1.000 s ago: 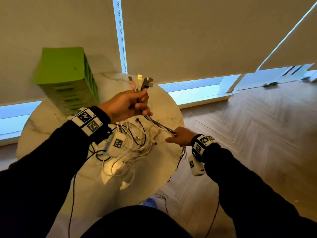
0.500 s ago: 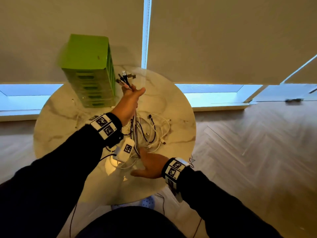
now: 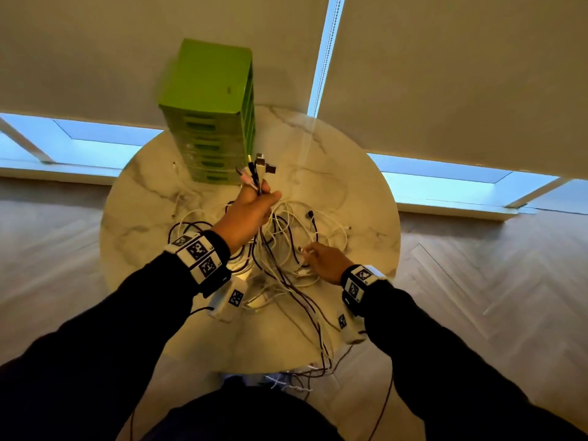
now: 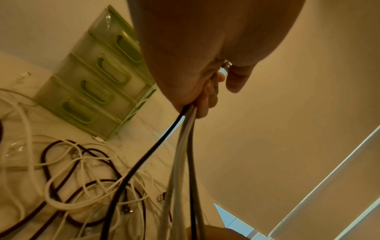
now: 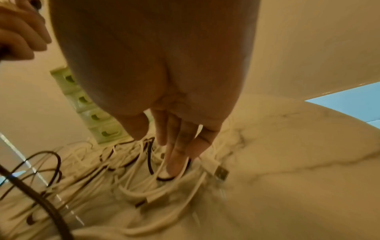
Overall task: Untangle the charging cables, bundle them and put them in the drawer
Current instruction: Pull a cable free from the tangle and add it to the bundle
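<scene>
USB plug (image 5: pixel 221 173) beside right fingertips (image 5: pixel 171 168)

From my remote view: charging cables (image 3: pixel 286 243), white and dark, lie tangled in loose loops on the counter (image 3: pixel 359 186) below my left grip (image 3: pixel 248 211), which holds a bunch of them upright, plugs (image 3: pixel 259 168) fanned above it. My right grip (image 3: pixel 321 261) touches white strands. Green drawer unit (image 3: pixel 213 116), drawers shut, stands just beyond the left grip.

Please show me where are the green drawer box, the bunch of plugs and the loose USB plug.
green drawer box (image 3: pixel 213 78): head view, its top.
bunch of plugs (image 3: pixel 259 168): head view, the middle plug.
loose USB plug (image 5: pixel 221 173): right wrist view, metal end.
</scene>
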Demonstrator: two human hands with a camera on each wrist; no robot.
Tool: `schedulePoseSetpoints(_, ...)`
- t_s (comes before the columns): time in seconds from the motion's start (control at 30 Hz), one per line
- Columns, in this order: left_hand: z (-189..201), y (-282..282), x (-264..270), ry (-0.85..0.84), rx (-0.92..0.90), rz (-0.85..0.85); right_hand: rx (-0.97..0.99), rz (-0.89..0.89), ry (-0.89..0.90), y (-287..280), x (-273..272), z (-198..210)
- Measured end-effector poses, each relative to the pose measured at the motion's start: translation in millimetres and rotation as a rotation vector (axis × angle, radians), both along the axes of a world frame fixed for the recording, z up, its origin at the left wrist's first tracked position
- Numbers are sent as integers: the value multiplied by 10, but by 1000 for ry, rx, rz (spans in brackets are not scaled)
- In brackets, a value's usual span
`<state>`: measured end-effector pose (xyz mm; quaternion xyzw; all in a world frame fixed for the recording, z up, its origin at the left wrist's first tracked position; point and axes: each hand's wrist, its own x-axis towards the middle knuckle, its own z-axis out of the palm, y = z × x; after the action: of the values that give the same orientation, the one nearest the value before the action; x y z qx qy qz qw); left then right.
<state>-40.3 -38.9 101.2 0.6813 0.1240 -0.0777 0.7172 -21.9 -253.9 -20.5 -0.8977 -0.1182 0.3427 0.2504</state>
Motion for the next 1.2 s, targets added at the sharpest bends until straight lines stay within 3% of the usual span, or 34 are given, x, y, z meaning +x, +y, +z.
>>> schedulePoseSetpoints(0.17, -165, 26, -109, -8, 22, -38, -26, -24, -173, 65, 140, -220)
schedulePoseSetpoints(0.27, -193, 12, -166, 5, 55, -34, -167, 11, -140, 149, 261, -322)
schedulePoseSetpoints(0.4, -249, 9, -181, 27, 70, -21, -153, -35, -82, 175, 399, -376)
schedulePoseSetpoints(0.47, -281, 29, -167, 41, 69, -16, -62, -129, -114, 130, 484, -289)
schedulePoseSetpoints(0.63, -306, 20, -126, 49, 38, -11, 207, -403, -426, -23, 968, 235)
schedulePoseSetpoints(0.73, -334, -1, -100, 58, 21, -17, 584, -677, -382, -12, 1185, 785)
schedulePoseSetpoints(0.8, -356, -6, -79, 54, -5, -16, 855, -721, -268, 25, 1207, 1133)
schedulePoseSetpoints(0.87, -341, -10, -69, 40, -23, -13, 986, -632, -162, 109, 1129, 1417)
schedulePoseSetpoints(0.97, -254, -44, -67, 11, -98, 15, 903, -350, -86, 269, 895, 1552)
schedulePoseSetpoints(1.07, -128, -52, -95, -6, -187, 29, 828, -111, -3, 429, 586, 1448)
schedulePoseSetpoints(1.2, -6, -30, -175, -40, -177, -63, 828, -40, 49, 575, 299, 1264)
